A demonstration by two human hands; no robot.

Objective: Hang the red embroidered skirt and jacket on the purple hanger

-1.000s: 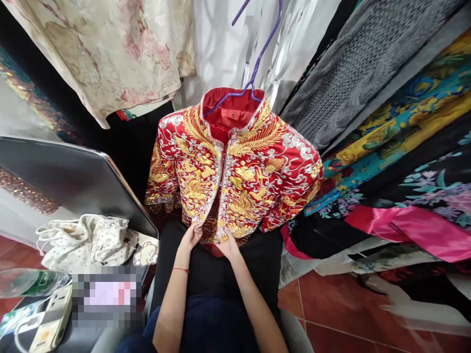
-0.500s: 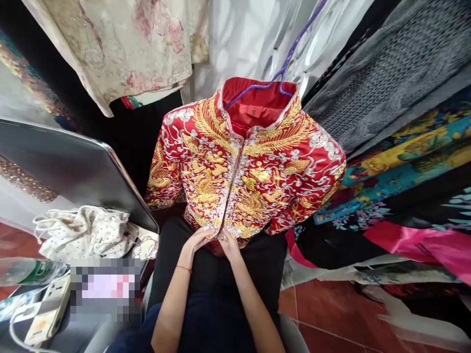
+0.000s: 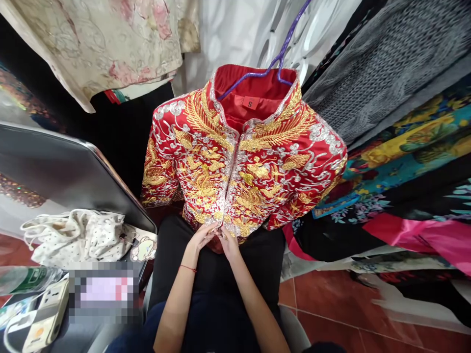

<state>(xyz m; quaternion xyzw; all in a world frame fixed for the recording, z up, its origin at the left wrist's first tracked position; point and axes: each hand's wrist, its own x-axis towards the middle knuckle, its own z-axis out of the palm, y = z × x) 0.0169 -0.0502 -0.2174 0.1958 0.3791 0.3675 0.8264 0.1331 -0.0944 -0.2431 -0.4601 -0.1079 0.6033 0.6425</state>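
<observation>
A red jacket [image 3: 253, 171] with gold and silver embroidery hangs in front of me on a purple hanger [image 3: 282, 54], its lower edge over my lap. Inside the stand-up collar is a red label [image 3: 250, 103] with the letter S. My left hand [image 3: 203, 237] pinches the bottom corner of one front edge. Right beside it, my right hand [image 3: 228, 242] grips the bottom of the other front edge. The two edges meet down the middle, and the fingertips almost touch. Cloth partly hides the fingers' exact hold.
Hanging clothes crowd the right, among them a grey knit [image 3: 382, 73] and pink fabric [image 3: 427, 240]. A floral cream garment [image 3: 121, 44] hangs upper left. At left are a dark panel [image 3: 66, 166], a dotted cloth bag [image 3: 79, 238], a bottle [image 3: 31, 279] and a power strip [image 3: 47, 314].
My hands have come together, bringing the jacket's two front edges from apart to meeting. The jacket now appears larger and a little further right and up in view.
</observation>
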